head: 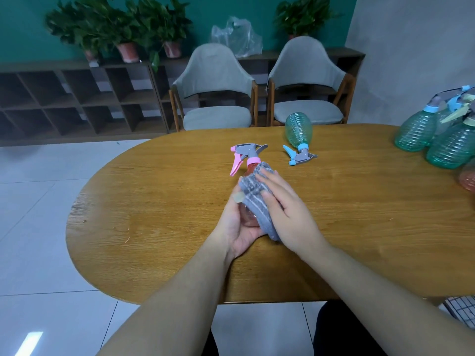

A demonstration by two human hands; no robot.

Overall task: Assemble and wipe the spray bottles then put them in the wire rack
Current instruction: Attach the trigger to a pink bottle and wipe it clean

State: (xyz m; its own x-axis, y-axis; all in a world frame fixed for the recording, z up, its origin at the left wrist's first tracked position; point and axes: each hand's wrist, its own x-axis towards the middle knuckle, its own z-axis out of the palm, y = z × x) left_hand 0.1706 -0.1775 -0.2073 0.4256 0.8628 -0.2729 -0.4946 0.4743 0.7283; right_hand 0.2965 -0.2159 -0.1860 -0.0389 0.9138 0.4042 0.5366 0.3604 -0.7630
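Both hands (239, 222) wipe one pink bottle (248, 165); four green bottles (299, 129) wait.

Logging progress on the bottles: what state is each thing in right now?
Pink spray bottle: assembled, held, being wiped.
Grey cloth: wrapped over it.
Left hand: grips the bottle.
Right hand: presses the cloth.
Green spray bottle: assembled, lying on the table.

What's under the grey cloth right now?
The pink transparent spray bottle, held in the left hand; the right hand presses the grey striped cloth onto it. The bottle's covered side is hidden.
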